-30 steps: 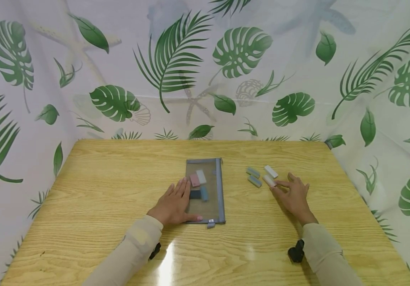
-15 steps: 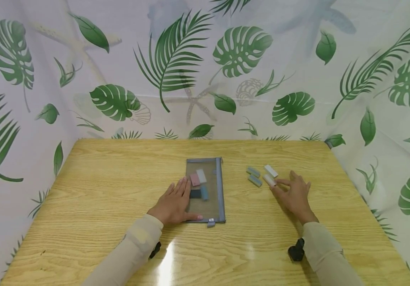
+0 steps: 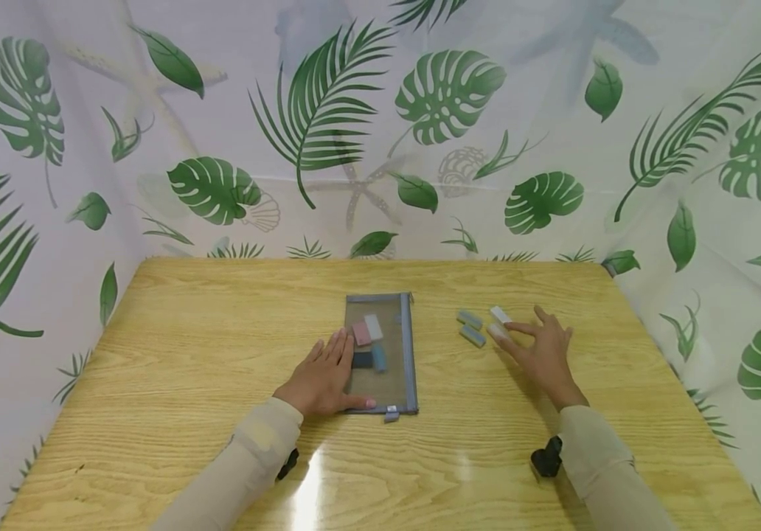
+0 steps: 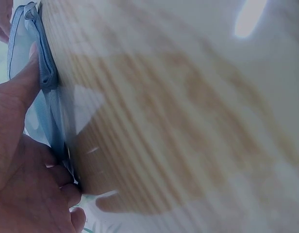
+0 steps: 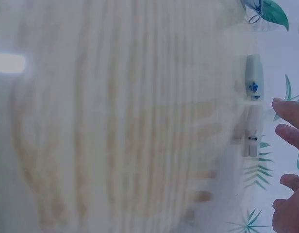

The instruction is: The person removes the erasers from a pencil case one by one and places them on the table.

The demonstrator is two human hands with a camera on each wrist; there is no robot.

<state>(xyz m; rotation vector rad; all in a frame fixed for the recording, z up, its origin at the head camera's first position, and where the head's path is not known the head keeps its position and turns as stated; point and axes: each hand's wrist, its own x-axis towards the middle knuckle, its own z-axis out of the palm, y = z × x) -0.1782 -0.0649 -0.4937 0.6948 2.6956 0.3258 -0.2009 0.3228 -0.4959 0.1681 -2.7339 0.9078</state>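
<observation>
My left hand (image 3: 319, 376) lies flat with straight fingers on the left edge of a grey mesh zip pouch (image 3: 390, 310). Pink, white, dark blue and light blue pieces show through the mesh. The left hand (image 4: 23, 160) also touches the pouch (image 4: 46, 58) in the left wrist view. My right hand (image 3: 543, 354) is over two small white eraser-like blocks, a far one (image 3: 500, 315) and a near one (image 3: 496, 332) partly covered by the fingers. In the right wrist view, the right hand's fingers (image 5: 291, 112) are spread and look apart from a pale block (image 5: 254, 77) with blue marks.
Two grey-blue blocks, a far one (image 3: 470, 318) and a near one (image 3: 473, 336), lie between the pouch and the white blocks. The wooden table (image 3: 234, 317) ends at a leaf-printed cloth (image 3: 354, 221) behind and at both sides.
My right hand has shifted slightly up and left; its index finger has moved from the near white block's end toward the gap by the far one. The left hand and pouch stay put.
</observation>
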